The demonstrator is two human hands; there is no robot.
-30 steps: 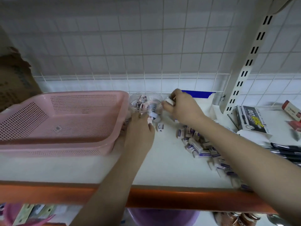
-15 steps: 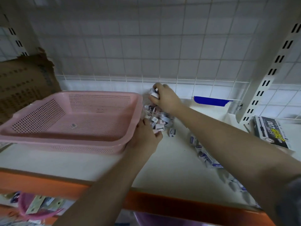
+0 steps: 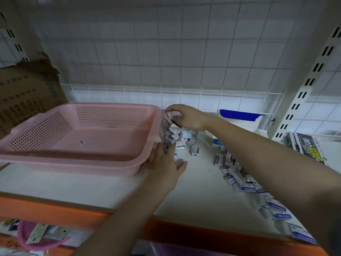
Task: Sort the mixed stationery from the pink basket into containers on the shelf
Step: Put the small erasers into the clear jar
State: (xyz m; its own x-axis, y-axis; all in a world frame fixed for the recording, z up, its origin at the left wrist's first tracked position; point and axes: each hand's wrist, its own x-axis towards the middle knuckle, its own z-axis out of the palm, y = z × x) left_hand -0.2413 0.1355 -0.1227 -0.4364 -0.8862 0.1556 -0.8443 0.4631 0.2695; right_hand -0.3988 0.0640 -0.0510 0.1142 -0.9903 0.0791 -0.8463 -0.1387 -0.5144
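The pink basket [image 3: 55,132] sits on the white shelf at the left, nothing visible inside but a small sticker. Right beside its far right corner stands a clear jar [image 3: 177,137] holding several small erasers. My right hand [image 3: 186,117] hovers over the jar's mouth with its fingers curled around small erasers. My left hand [image 3: 164,167] touches the jar's near side next to the basket's corner, fingers fairly straight. One loose eraser [image 3: 195,150] lies just right of the jar. A scattered row of boxed erasers [image 3: 238,176] runs under my right forearm.
A torn cardboard box [image 3: 25,93] stands behind the basket at the left. A black printed pack [image 3: 306,146] lies at the far right beside a slotted upright [image 3: 302,93]. The shelf has an orange front edge [image 3: 184,235]. A wire grid backs the shelf.
My right hand moved from right of the jar to above its mouth. The camera drew closer and shifted left. My left hand stayed by the jar.
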